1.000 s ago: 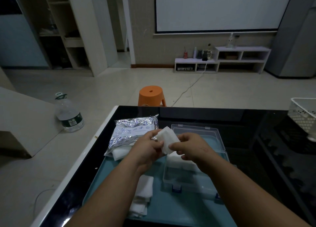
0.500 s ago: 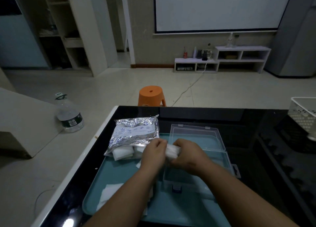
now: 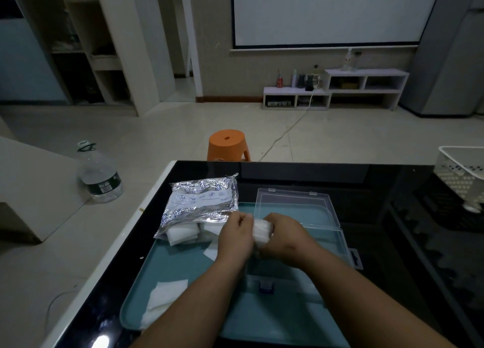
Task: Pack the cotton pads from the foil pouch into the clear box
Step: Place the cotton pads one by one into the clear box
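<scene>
Silver foil pouch (image 3: 203, 203) lies far-left on the teal tray (image 3: 183, 261), white cotton pads (image 3: 183, 233) spilling from its near mouth. Right of it the clear box (image 3: 296, 206) stands open; above it the left hand (image 3: 235, 236) and right hand (image 3: 284, 236) each pinch one white pad stack (image 3: 262, 230) in their grip.

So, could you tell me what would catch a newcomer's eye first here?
The left hand and right hand together grip a wad of pads over the open box on the tray. The shiny pouch lies just left of them, loose pads at its mouth. An orange stool stands beyond the table.
</scene>
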Motion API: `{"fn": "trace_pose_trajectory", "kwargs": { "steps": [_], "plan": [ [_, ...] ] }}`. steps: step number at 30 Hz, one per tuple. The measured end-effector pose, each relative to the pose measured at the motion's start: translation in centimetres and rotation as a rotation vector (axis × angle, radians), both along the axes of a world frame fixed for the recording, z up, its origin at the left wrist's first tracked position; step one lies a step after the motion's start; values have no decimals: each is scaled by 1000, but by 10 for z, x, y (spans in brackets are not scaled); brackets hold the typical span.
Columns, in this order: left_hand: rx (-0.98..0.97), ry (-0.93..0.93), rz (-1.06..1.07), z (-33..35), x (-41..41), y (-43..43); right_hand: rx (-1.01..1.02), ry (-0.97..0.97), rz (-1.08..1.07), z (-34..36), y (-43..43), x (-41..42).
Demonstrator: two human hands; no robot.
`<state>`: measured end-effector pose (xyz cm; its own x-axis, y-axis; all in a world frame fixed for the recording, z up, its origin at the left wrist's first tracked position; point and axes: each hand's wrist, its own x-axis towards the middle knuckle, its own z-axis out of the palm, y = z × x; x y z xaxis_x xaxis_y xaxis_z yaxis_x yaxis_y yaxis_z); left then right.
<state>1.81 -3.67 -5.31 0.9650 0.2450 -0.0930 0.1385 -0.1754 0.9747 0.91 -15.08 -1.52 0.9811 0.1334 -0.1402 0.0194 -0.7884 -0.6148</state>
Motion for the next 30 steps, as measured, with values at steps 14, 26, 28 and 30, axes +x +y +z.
{"fn": "trace_pose_trajectory", "kwargs": {
  "steps": [14,26,28,30],
  "plan": [
    [95,-7,-16,-5,-2,-2,10,28,-2,-8,-6,3],
    [72,-43,91,-4,-5,-3,86,50,81,2,-11,2],
    [53,-58,110,-4,-4,-3,88,25,75,2,-11,3],
    [108,-34,112,-7,-4,-3,70,17,80,-1,-9,1]
  ]
}}
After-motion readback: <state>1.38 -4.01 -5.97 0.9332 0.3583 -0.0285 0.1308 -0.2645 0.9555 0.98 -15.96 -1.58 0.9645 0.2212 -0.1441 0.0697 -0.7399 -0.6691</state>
